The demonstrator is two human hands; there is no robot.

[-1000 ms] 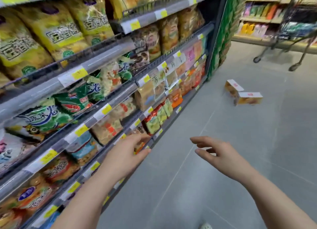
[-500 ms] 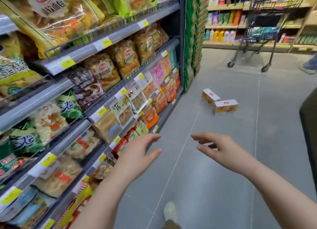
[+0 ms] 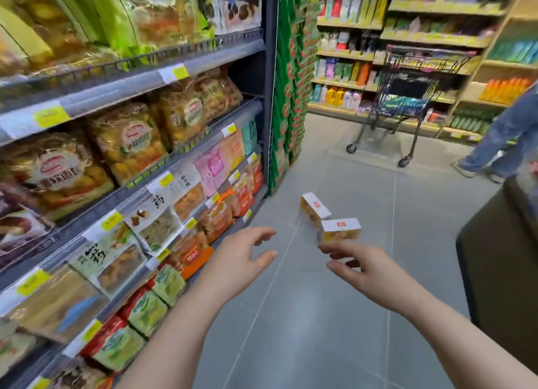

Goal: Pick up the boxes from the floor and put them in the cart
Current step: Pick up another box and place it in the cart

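Two small boxes with white tops and orange sides lie on the grey floor, touching end to corner: the farther box (image 3: 315, 210) and the nearer box (image 3: 340, 230). A black wire shopping cart (image 3: 407, 97) stands farther down the aisle by the back shelves. My left hand (image 3: 243, 260) and my right hand (image 3: 359, 265) reach forward, fingers loosely spread, holding nothing. Both hands are above the floor, short of the boxes; the right fingertips appear just below the nearer box.
Shelves (image 3: 139, 161) of bagged snacks run along the left. A green display column (image 3: 288, 91) ends that row. A dark object (image 3: 500, 272) stands at the right edge. A person in jeans (image 3: 500, 138) walks beside the cart. Grey tiled floor (image 3: 305, 330) stretches ahead.
The view has moved forward along the aisle; the boxes and the cart look closer. Both hands stay held out and empty. A person in jeans has come into view at the right.
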